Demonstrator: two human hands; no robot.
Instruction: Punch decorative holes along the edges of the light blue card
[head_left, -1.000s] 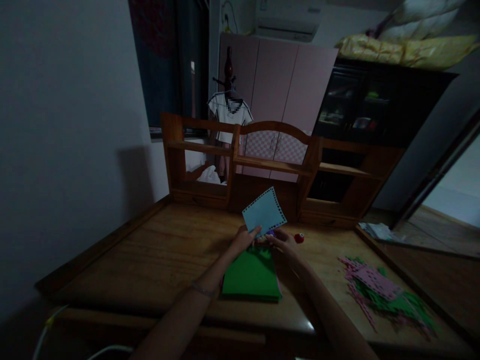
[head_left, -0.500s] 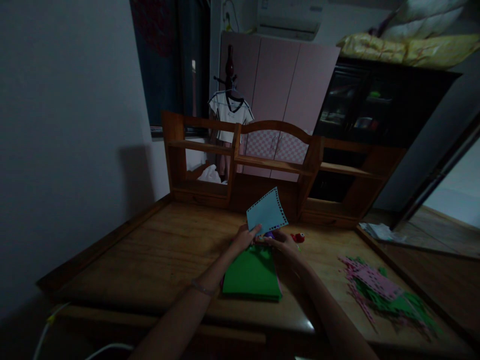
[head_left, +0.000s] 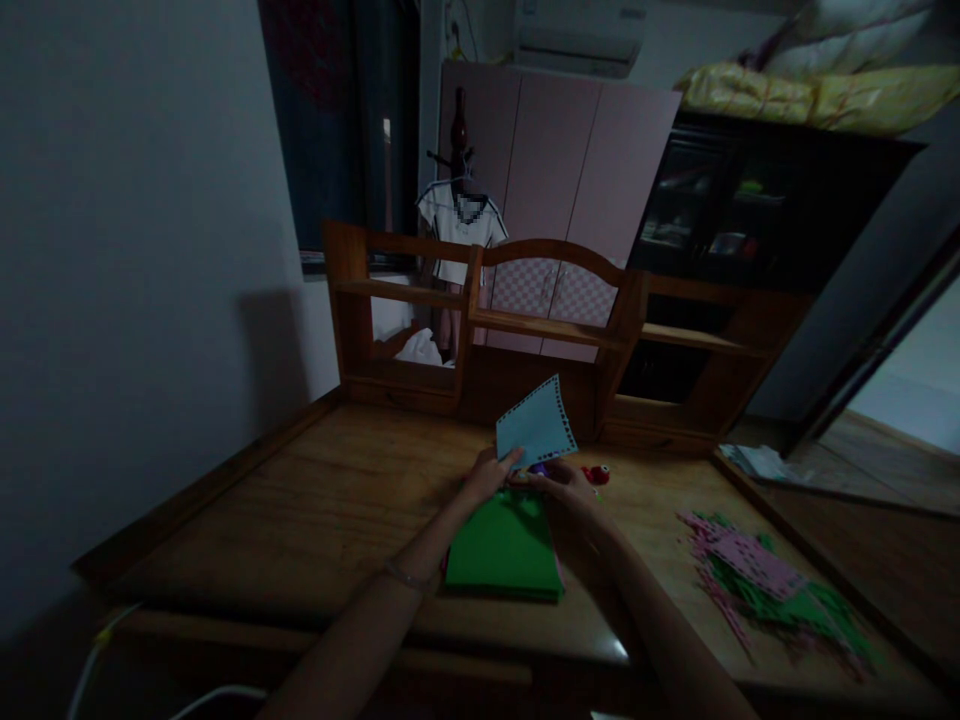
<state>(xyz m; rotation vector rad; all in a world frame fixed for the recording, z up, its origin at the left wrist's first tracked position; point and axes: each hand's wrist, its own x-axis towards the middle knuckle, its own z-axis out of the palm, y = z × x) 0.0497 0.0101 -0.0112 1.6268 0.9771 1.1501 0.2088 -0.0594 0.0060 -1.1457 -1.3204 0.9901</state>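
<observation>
Pretty dim in here, but the person is sitting at a wooden worktop [head_left: 315, 500] with both arms stretched out toward the middle. The left hand [head_left: 487, 477] is pinching the near corner of a light blue card [head_left: 536, 428], holding it tilted up off the surface. The card's edges are showing a row of little punched holes all the way round. The right hand [head_left: 566, 485] is sitting just beside the left one, fingers closed over something small and purple [head_left: 538, 468] right under the card's lower edge, probably a punch, but it's too dark and too small to say for sure. I can't tell how tightly it's gripping.

Both hands are hovering over the far edge of a green stack [head_left: 504, 548] of sheets lying flat in the middle of the worktop, near the person. A small red thing [head_left: 598, 474] is lying on the wood just right of the right hand, touching nothing as far as I can see.

Over on the right side of the worktop, well apart from the hands, a messy pile [head_left: 765, 585] of pink and green pieces is spreading out. A wooden shelf [head_left: 480, 320] is standing along the far edge, and a shirt [head_left: 459, 235] is hanging behind it.
</observation>
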